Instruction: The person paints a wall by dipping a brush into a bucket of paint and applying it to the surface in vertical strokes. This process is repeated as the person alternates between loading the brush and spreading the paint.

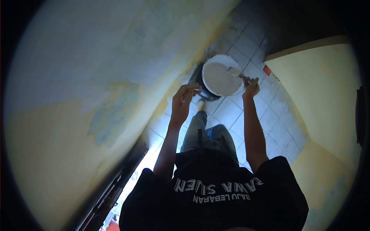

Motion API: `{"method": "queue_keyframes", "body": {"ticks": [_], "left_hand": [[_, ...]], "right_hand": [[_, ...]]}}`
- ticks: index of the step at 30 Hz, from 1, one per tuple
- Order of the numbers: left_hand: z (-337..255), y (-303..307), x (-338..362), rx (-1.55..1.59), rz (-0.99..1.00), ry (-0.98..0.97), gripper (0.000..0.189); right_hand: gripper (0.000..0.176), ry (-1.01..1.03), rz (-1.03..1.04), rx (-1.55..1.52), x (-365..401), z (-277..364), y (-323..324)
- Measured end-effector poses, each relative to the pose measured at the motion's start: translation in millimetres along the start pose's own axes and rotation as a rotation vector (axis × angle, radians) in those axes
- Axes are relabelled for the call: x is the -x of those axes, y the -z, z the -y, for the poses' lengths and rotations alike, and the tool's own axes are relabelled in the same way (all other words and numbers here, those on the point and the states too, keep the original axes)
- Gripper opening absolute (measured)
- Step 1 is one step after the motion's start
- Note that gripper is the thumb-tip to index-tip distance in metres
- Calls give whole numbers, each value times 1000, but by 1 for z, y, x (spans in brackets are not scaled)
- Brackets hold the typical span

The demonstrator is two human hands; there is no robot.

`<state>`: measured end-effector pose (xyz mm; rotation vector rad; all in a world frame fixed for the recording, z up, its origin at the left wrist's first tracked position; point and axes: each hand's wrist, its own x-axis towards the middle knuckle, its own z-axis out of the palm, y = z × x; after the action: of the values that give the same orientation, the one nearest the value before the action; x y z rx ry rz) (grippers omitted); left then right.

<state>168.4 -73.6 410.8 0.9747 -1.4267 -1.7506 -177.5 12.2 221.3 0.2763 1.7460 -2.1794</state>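
Observation:
A round bucket (222,79) with a white rim and pale liquid in it stands on the tiled floor beside the left wall. My right hand (251,86) is closed around the handle of a brush (234,72), whose pale, coated head is over the bucket's right part. Left of the bucket, my left hand (186,96) is raised near its dark outer side, fingers apart and loosely bent, with nothing visible in it.
The left wall (77,77) has patchy yellow, white and bluish paint. A pale yellow wall (327,81) rises at the right, with a small red object (266,70) near its corner. A dark door frame (115,188) is at the lower left. My foot (200,105) is just below the bucket.

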Motion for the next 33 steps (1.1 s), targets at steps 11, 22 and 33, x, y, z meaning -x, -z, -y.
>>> {"method": "queue_keyframes", "body": {"ticks": [11, 22, 33], "left_hand": [[-44, 6, 85, 26, 219, -163, 28], [-89, 57, 192, -122, 162, -123, 31], [-171, 139, 189, -155, 28, -378, 28]], "right_hand": [[69, -147, 116, -666, 37, 3, 64], [29, -201, 314, -735, 289, 73, -8], [25, -417, 500, -765, 452, 71, -125]]}}
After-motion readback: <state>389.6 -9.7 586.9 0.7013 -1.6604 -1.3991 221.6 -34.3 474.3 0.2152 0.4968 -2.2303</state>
